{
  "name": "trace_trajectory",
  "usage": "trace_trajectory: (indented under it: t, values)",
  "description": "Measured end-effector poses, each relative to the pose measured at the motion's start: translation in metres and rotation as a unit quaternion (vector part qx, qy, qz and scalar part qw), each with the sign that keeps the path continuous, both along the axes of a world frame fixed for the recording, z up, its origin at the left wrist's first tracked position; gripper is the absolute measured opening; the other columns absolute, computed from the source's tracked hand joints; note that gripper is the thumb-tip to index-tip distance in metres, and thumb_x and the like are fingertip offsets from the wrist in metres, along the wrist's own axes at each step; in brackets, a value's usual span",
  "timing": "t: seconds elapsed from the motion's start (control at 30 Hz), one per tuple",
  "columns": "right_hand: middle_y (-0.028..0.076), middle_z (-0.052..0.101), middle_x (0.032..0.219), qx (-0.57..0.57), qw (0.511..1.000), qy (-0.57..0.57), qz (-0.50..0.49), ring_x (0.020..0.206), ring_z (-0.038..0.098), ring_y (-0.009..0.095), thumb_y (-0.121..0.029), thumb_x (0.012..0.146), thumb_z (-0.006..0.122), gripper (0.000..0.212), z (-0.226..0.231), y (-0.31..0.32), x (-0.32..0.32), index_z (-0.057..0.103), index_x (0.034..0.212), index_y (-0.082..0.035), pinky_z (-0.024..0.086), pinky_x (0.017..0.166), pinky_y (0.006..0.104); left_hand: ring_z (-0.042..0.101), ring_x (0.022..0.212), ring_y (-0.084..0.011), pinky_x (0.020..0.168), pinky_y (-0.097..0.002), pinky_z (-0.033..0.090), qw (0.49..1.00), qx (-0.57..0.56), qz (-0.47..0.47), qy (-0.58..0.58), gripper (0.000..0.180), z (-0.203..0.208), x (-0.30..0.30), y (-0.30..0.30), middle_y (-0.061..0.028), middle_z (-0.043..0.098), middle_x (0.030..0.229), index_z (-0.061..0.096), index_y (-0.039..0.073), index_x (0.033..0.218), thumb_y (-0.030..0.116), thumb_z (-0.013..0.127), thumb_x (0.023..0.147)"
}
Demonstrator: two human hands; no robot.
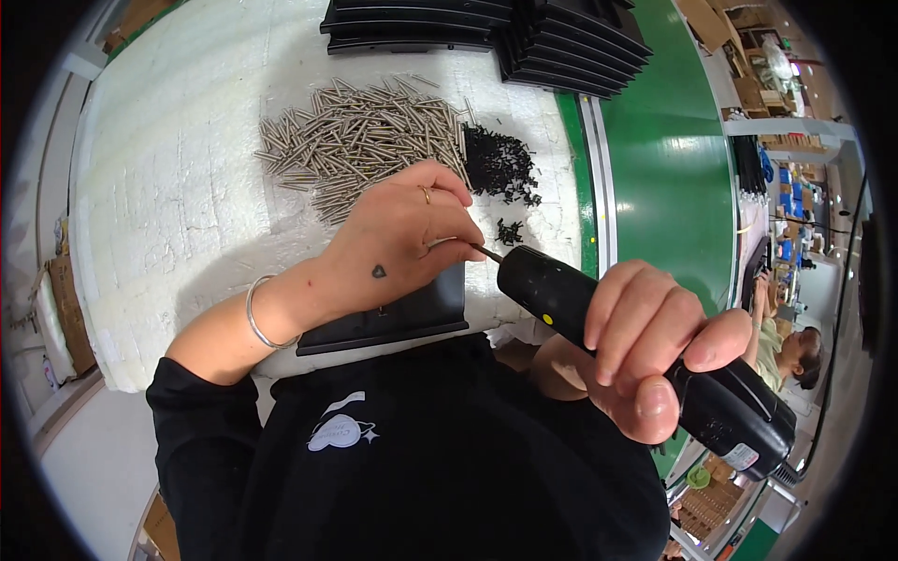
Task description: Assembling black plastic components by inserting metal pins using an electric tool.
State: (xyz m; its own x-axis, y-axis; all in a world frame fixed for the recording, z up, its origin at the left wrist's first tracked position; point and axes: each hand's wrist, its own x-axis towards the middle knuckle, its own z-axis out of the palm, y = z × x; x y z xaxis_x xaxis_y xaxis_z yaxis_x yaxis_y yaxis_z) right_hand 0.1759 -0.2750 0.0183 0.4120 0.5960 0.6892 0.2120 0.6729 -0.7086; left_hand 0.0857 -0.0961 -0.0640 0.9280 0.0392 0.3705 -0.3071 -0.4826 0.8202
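My right hand (645,346) is wrapped round a black electric screwdriver (547,290), which points up and to the left. Its thin bit (488,253) ends at the fingertips of my left hand (402,224). Thumb and forefinger of that hand are pinched together at the bit's tip, and whatever lies between them is hidden. Below my left hand a black flat panel (430,304) lies near my body, partly covered by the hand and forearm. Just beyond the fingers is a heap of metal pins (365,131), beside a pile of small black parts (499,161).
A smaller cluster of black parts (509,232) lies near the screwdriver's nose. Stacked black panels (571,42) stand at the far side. White foam sheeting (168,187) covers the work surface, with a green surface (664,178) to its right. Another person (795,355) is at the far right.
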Motion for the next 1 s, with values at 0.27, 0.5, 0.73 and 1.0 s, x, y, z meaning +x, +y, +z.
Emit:
trace_trajectory:
  t: [0.27, 0.5, 0.73, 1.0]
  values:
    - [0.004, 0.051, 0.064, -0.008, 0.996, 0.070, -0.055, 0.052, 0.050, 0.015, 0.000, 0.080, 0.059, 0.034, -0.012, 0.005, -0.005, 0.040, 0.108, -0.008, 0.043, 0.056, 0.0333, 0.054, 0.097, -0.0212, 0.077, -0.0331, 0.047, 0.947, 0.313, -0.002, -0.068, 0.014, 0.006, -0.003, 0.049, -0.0029, 0.060, 0.088, 0.067, 0.008, 0.080, 0.008, 0.067, 0.066]
    - [-0.002, 0.045, 0.064, -0.028, 0.998, 0.029, -0.056, 0.053, 0.042, 0.009, -0.009, 0.083, 0.053, 0.029, -0.013, 0.011, -0.009, 0.043, 0.110, -0.008, 0.037, 0.057, 0.0262, 0.051, 0.093, -0.0213, 0.079, -0.0304, 0.043, 0.896, 0.417, -0.148, -0.028, 0.008, -0.004, 0.002, 0.048, -0.0035, 0.053, 0.084, 0.058, 0.006, 0.073, 0.013, 0.061, 0.070]
    - [-0.002, 0.045, 0.064, -0.035, 0.997, 0.040, -0.049, 0.053, 0.044, 0.009, -0.009, 0.081, 0.053, 0.029, -0.006, 0.010, -0.015, 0.044, 0.109, -0.008, 0.039, 0.058, 0.0258, 0.054, 0.087, -0.0200, 0.075, -0.0306, 0.044, 0.924, 0.366, -0.103, -0.046, 0.009, 0.001, -0.021, 0.046, -0.0028, 0.056, 0.083, 0.060, 0.006, 0.078, 0.010, 0.065, 0.071]
    - [0.000, 0.052, 0.063, -0.054, 0.996, 0.044, 0.061, 0.051, 0.052, 0.013, 0.003, 0.077, 0.060, 0.041, -0.017, 0.014, -0.010, 0.037, 0.108, -0.010, 0.047, 0.054, 0.0316, 0.059, 0.073, -0.0224, 0.063, -0.0310, 0.048, 0.993, 0.016, 0.103, 0.063, 0.015, 0.002, -0.073, 0.028, -0.0066, 0.062, 0.076, 0.067, 0.002, 0.093, 0.000, 0.067, 0.078]
